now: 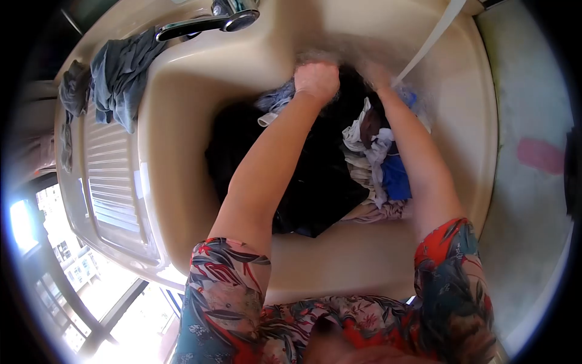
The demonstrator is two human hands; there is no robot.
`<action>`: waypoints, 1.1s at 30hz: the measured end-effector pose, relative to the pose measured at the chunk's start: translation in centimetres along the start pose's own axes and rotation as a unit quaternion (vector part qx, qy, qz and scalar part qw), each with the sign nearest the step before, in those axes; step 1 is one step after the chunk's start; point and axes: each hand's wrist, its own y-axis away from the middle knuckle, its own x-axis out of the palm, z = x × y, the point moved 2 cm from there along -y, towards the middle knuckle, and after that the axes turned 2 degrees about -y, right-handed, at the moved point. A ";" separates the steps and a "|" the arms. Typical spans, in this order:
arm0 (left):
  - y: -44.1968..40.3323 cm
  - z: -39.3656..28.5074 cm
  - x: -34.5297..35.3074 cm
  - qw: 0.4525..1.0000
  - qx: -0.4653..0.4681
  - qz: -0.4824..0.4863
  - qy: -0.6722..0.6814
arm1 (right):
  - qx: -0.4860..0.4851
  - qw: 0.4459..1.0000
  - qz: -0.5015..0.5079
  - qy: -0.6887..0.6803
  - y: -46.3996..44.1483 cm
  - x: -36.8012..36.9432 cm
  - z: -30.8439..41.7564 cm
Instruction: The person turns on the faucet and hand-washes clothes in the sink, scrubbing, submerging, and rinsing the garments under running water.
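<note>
Both my arms reach down into a beige sink basin [176,151] that holds wet clothes. My left hand [318,82] is a closed fist at the far side of a black garment [321,188], gripping its dark cloth. To its right, my right hand [377,76] is smeared by motion and splashing water, so its fingers cannot be made out. Dark cloth stretches between the two hands. Below my right hand lies a heap of white cloth [381,145] and blue cloth [397,176]. Some grey-blue cloth [277,97] shows beside my left wrist.
A chrome tap [239,19] stands at the back left. One pale narrow band [427,45], perhaps running water, slants down near my right hand. Grey cloths [124,76] lie over the ribbed drainboard [112,164] at left. A pink object [539,155] is on the right.
</note>
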 end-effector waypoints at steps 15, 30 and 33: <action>4.5 -0.2 -0.8 0.981 0.025 0.102 0.161 | 0.074 0.979 0.083 -0.173 15.9 -7.6 3.3; 24.8 -0.8 -6.0 0.950 0.303 -0.024 0.077 | -0.244 0.963 0.108 -0.030 30.1 -6.0 12.2; 21.3 -1.8 -3.6 0.946 0.295 -0.087 0.098 | -0.238 0.970 0.053 -0.005 27.1 -2.4 7.8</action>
